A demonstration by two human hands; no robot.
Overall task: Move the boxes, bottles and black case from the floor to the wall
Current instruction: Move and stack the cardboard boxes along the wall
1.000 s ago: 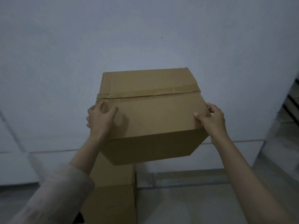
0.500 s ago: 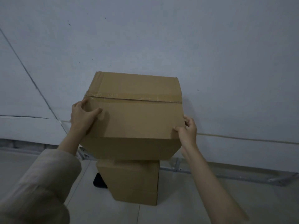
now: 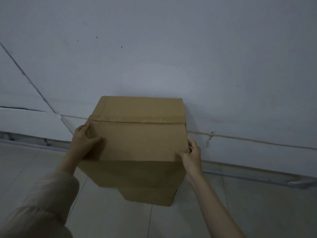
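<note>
A taped brown cardboard box [image 3: 140,134] fills the middle of the view, its far edge close to the white wall [image 3: 171,57]. My left hand [image 3: 84,141] grips its near left corner and my right hand [image 3: 192,155] grips its near right corner. Directly beneath it stands a second cardboard box [image 3: 149,194] on the floor by the wall, mostly hidden by the upper box. I cannot tell whether the upper box rests on the lower one or hangs just above it. No bottles or black case show now.
Pale floor tiles [image 3: 257,212] spread left and right of the boxes. A thin cable [image 3: 248,139] runs along the wall above a metal rail [image 3: 274,179] at the floor line. A diagonal seam [image 3: 27,78] crosses the wall at left.
The held box has come down over the lower box and closer to the wall. The black object seen beside the lower box half a second ago is now hidden.
</note>
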